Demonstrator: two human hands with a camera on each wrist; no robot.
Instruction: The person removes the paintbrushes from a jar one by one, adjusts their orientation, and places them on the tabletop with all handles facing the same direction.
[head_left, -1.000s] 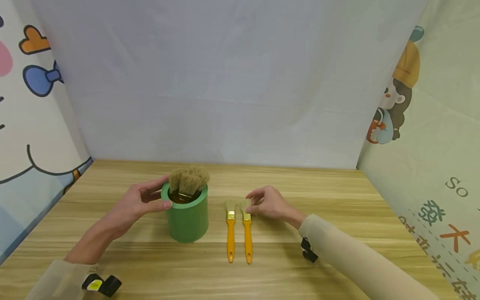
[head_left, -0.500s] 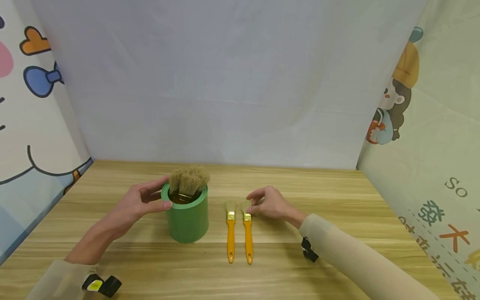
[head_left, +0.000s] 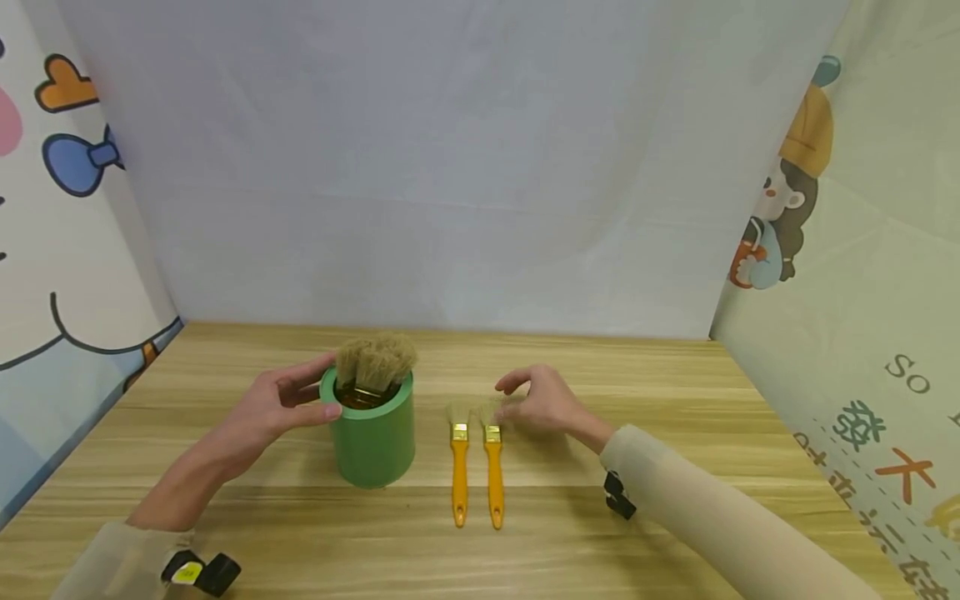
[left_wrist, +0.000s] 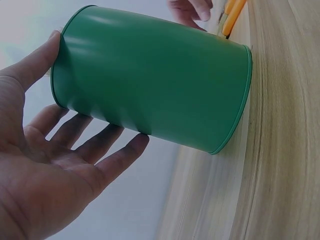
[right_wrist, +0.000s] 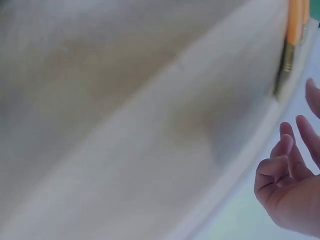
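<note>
In the head view my left hand (head_left: 277,408) grips the green pot (head_left: 375,450) at its left side. The left wrist view shows the thumb at the pot's rim and the fingertips against its wall. Inside the pot stand several brushes (head_left: 378,362), bristles up. To its right, two paintbrushes with yellow-orange handles, a left paintbrush (head_left: 459,475) and a right paintbrush (head_left: 494,479), lie side by side with bristles pointing away. My right hand (head_left: 543,402) hovers by the right brush's bristles, thumb and index finger apart, nothing between them.
A wood-grain table (head_left: 645,375) lies under everything. Behind it hangs a plain pale cloth (head_left: 450,167). Printed cartoon cloths, a left cloth (head_left: 82,283) and a right cloth (head_left: 862,333), close off the sides.
My right hand has risen slightly, and its thumb and index finger have spread apart at the bristles. My left hand, the pot and the two lying paintbrushes hold their places.
</note>
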